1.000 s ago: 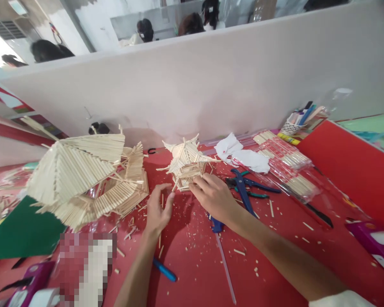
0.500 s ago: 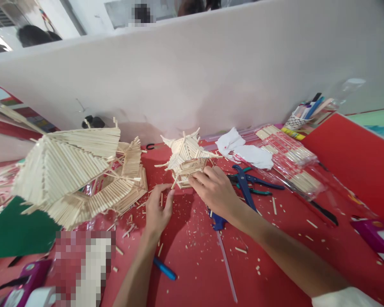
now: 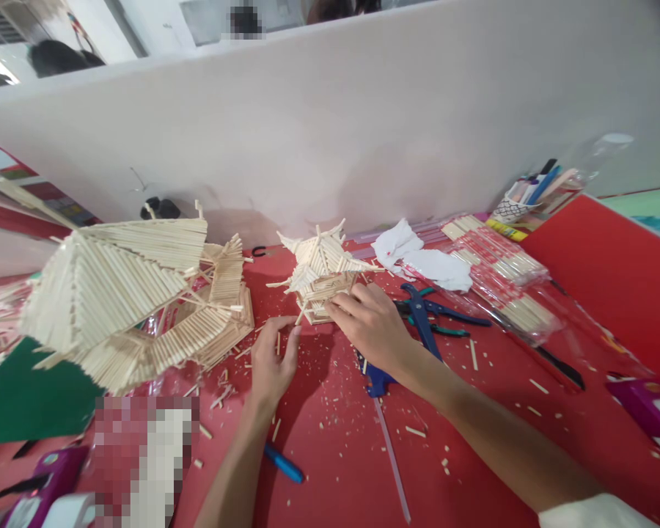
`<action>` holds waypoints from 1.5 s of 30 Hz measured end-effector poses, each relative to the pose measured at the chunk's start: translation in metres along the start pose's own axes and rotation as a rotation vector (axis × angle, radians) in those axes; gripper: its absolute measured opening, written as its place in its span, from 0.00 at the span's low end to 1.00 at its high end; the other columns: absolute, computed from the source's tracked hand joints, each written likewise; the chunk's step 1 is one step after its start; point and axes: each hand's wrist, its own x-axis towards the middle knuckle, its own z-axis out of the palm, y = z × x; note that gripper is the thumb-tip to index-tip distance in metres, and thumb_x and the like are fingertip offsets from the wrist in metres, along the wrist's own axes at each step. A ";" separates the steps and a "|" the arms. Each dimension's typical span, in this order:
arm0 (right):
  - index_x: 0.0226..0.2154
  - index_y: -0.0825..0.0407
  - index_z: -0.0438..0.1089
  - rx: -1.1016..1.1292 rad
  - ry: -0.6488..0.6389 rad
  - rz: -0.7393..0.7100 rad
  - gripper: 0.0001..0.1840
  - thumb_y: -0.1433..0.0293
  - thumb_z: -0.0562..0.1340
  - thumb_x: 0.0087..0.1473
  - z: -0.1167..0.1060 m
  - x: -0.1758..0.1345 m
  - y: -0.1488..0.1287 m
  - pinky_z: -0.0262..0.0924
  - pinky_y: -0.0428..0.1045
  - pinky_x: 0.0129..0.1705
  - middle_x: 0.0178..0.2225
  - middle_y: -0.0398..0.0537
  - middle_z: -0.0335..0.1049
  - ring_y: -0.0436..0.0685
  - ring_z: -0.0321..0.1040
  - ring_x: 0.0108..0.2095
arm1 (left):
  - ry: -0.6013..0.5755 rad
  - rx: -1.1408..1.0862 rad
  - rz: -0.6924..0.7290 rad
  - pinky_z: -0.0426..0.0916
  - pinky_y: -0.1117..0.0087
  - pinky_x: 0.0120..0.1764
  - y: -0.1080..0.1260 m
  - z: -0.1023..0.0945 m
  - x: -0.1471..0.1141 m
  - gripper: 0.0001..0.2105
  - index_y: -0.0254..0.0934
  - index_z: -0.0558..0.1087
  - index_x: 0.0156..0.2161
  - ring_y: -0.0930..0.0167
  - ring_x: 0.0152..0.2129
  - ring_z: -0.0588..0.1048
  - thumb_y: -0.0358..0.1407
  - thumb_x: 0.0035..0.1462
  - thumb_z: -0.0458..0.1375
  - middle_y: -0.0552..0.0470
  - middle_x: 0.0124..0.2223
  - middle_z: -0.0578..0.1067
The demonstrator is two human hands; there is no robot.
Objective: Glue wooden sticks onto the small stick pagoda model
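Observation:
A small pavilion model made of thin wooden sticks (image 3: 320, 255), with a pointed star-like roof, stands on the red table. My left hand (image 3: 272, 363) is at its front left, thumb and index fingertips closing on the lower end of a short wooden stick (image 3: 302, 314) that slants up to the model. Whether this stick is fixed to the model, I cannot tell. From the right, my right hand (image 3: 371, 323) reaches the front of the model, fingers bent and gripping its lower edge; the thumb is hidden.
Left stands a larger stick pavilion (image 3: 126, 286). Blue-handled cutters (image 3: 423, 323), a blue glue gun (image 3: 378, 381) with a glue stick and crumpled tissue (image 3: 437, 269) lie right. Packed sticks (image 3: 506, 293) lie beyond. A blue pen (image 3: 284, 462) lies in front; stick scraps are scattered around.
Both hands stay in nearly the same place at the small pavilion. The view shifts very slightly; nothing is visibly taken up or let go.

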 end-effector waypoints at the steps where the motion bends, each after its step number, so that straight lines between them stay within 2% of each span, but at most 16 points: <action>1: 0.38 0.52 0.78 -0.018 0.006 -0.007 0.11 0.79 0.61 0.63 0.000 0.000 0.000 0.51 0.54 0.40 0.32 0.48 0.74 0.59 0.62 0.38 | 0.002 -0.002 0.004 0.72 0.69 0.40 0.000 0.000 0.000 0.06 0.38 0.74 0.43 0.70 0.34 0.78 0.37 0.66 0.57 0.51 0.37 0.80; 9: 0.36 0.53 0.78 -0.061 0.016 -0.036 0.11 0.79 0.60 0.64 -0.002 0.002 0.000 0.50 0.54 0.40 0.32 0.48 0.74 0.58 0.59 0.36 | 0.003 0.000 0.033 0.72 0.70 0.40 -0.002 0.001 0.000 0.05 0.39 0.73 0.44 0.71 0.34 0.78 0.35 0.66 0.57 0.52 0.38 0.79; 12: 0.37 0.54 0.78 -0.045 0.010 -0.035 0.10 0.79 0.61 0.63 -0.002 0.002 0.000 0.50 0.53 0.40 0.32 0.48 0.73 0.58 0.59 0.36 | 0.002 0.035 0.084 0.72 0.68 0.42 0.001 -0.001 0.002 0.06 0.38 0.72 0.47 0.69 0.37 0.77 0.33 0.66 0.57 0.50 0.40 0.78; 16: 0.37 0.53 0.77 -0.033 0.020 -0.021 0.09 0.78 0.61 0.63 0.000 0.001 0.001 0.51 0.54 0.41 0.33 0.49 0.74 0.59 0.60 0.37 | 0.014 0.233 0.233 0.70 0.64 0.47 0.013 -0.003 0.010 0.11 0.37 0.72 0.51 0.65 0.43 0.75 0.31 0.64 0.59 0.44 0.45 0.75; 21: 0.35 0.54 0.76 -0.044 0.042 -0.003 0.09 0.79 0.61 0.62 0.000 0.002 0.002 0.52 0.54 0.40 0.33 0.49 0.72 0.58 0.60 0.36 | 0.022 0.520 0.432 0.64 0.62 0.44 0.032 0.006 0.025 0.10 0.37 0.76 0.49 0.63 0.40 0.72 0.30 0.62 0.60 0.43 0.44 0.76; 25: 0.31 0.54 0.75 -0.056 0.048 -0.005 0.11 0.79 0.61 0.62 0.001 0.002 0.003 0.52 0.54 0.39 0.33 0.49 0.71 0.58 0.60 0.35 | -0.001 0.590 0.468 0.62 0.61 0.43 0.037 0.012 0.034 0.08 0.38 0.78 0.44 0.63 0.40 0.71 0.28 0.61 0.59 0.44 0.43 0.77; 31: 0.31 0.53 0.74 -0.009 0.026 0.013 0.12 0.79 0.59 0.64 0.005 0.002 0.004 0.53 0.54 0.39 0.32 0.48 0.71 0.57 0.63 0.35 | -0.036 0.593 0.470 0.61 0.61 0.43 0.031 0.012 0.037 0.10 0.39 0.79 0.45 0.62 0.40 0.70 0.27 0.59 0.61 0.43 0.43 0.77; 34: 0.35 0.53 0.74 0.114 -0.005 0.063 0.09 0.77 0.59 0.64 -0.002 0.003 0.010 0.57 0.54 0.42 0.35 0.50 0.73 0.58 0.66 0.38 | -0.033 0.568 0.455 0.61 0.61 0.44 0.030 0.013 0.036 0.09 0.40 0.79 0.44 0.62 0.41 0.69 0.28 0.60 0.61 0.44 0.43 0.76; 37: 0.43 0.52 0.73 0.368 -0.060 0.184 0.06 0.72 0.61 0.63 -0.023 0.005 0.024 0.61 0.54 0.47 0.42 0.52 0.75 0.59 0.69 0.44 | -0.004 0.536 0.420 0.60 0.61 0.44 0.030 0.014 0.035 0.06 0.40 0.80 0.42 0.62 0.40 0.69 0.31 0.61 0.62 0.44 0.43 0.76; 39: 0.44 0.51 0.71 0.496 -0.168 0.287 0.08 0.73 0.60 0.62 -0.041 0.007 0.034 0.62 0.53 0.46 0.42 0.50 0.76 0.57 0.70 0.42 | 0.013 0.510 0.401 0.61 0.61 0.44 0.031 0.015 0.035 0.05 0.41 0.80 0.40 0.63 0.39 0.69 0.31 0.61 0.62 0.45 0.43 0.76; 42: 0.43 0.50 0.71 0.545 -0.320 0.399 0.07 0.71 0.61 0.61 -0.058 0.007 0.045 0.62 0.51 0.40 0.40 0.48 0.77 0.55 0.71 0.36 | 0.023 0.482 0.378 0.61 0.61 0.44 0.030 0.016 0.034 0.05 0.41 0.80 0.40 0.62 0.40 0.69 0.31 0.61 0.62 0.45 0.43 0.76; 45: 0.44 0.49 0.72 0.499 -0.380 0.419 0.09 0.69 0.62 0.60 -0.057 0.003 0.048 0.63 0.51 0.37 0.40 0.48 0.79 0.55 0.72 0.34 | 0.023 0.456 0.359 0.63 0.60 0.45 0.028 0.017 0.034 0.06 0.41 0.80 0.40 0.62 0.42 0.70 0.31 0.61 0.61 0.44 0.44 0.76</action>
